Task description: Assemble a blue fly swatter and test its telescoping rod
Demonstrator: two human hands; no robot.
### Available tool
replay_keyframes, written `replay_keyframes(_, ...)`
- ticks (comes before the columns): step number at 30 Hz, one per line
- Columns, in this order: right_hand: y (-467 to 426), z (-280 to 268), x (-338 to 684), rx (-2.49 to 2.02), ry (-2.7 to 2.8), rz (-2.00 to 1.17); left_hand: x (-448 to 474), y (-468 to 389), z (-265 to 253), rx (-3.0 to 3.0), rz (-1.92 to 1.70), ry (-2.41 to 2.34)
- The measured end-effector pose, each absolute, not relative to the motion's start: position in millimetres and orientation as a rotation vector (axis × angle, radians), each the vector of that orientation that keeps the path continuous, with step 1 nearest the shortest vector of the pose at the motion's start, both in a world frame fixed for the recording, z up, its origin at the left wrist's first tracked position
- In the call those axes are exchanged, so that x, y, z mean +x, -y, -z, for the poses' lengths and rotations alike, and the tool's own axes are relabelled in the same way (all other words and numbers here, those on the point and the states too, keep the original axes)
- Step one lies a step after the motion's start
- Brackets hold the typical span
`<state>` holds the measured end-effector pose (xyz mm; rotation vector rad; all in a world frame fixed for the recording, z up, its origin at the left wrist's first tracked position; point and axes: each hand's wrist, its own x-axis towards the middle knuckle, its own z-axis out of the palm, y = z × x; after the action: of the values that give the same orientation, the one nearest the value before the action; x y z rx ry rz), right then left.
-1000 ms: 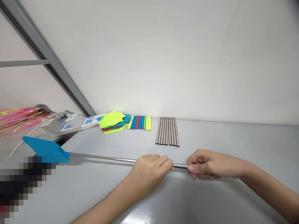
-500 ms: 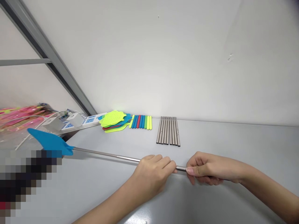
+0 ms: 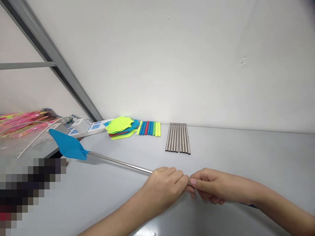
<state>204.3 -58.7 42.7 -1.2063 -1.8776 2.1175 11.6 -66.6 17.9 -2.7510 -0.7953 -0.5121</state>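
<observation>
A blue fly swatter (image 3: 70, 145) with a telescopic metal rod lies across both hands, its head out to the left above the table. My left hand (image 3: 168, 182) is wrapped round the silver rod, knuckles up. Close beside it, almost touching, my right hand (image 3: 213, 186) pinches the rod's right end between thumb and fingers. A bit of dark blue, apparently the handle, shows beneath the right wrist; most of that end is hidden by the hand. Farther back lie a row of metal tubes (image 3: 177, 139) and a row of coloured handles (image 3: 149, 128).
Yellow, blue and red swatter heads (image 3: 120, 125) are piled near the wall (image 3: 197, 65). A power strip (image 3: 95, 126) with plugs and cables stands at the left edge of the grey table (image 3: 233, 150). Bagged pink items (image 3: 27, 123) lie beyond, and a pixelated patch covers the lower left.
The swatter and my left hand have moved to the right, while my right hand has moved slightly left and down. The gap of bare rod between my hands has nearly closed.
</observation>
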Motion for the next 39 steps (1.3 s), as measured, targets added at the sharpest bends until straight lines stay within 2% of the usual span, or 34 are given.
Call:
replay_keyframes(6,61,-43,201,-1.183,2.007,-2.044,12,69,-23,-2.754,0.456,0.846)
replay_keyframes(11,61,-42,200,-1.082,2.189,-1.803,11,66,-27,-2.826,0.345,0.899)
replay_keyframes(17,61,-39,199,-1.085,2.227,-1.697,7,61,-30,-2.877,0.286,0.913)
replay_keyframes(28,62,-36,200,-1.092,2.287,-1.500,0,55,-34,-2.887,0.319,0.896)
replay_keyframes(39,59,-37,198,-1.082,2.277,-1.457,-5,49,-37,-2.884,0.281,0.907)
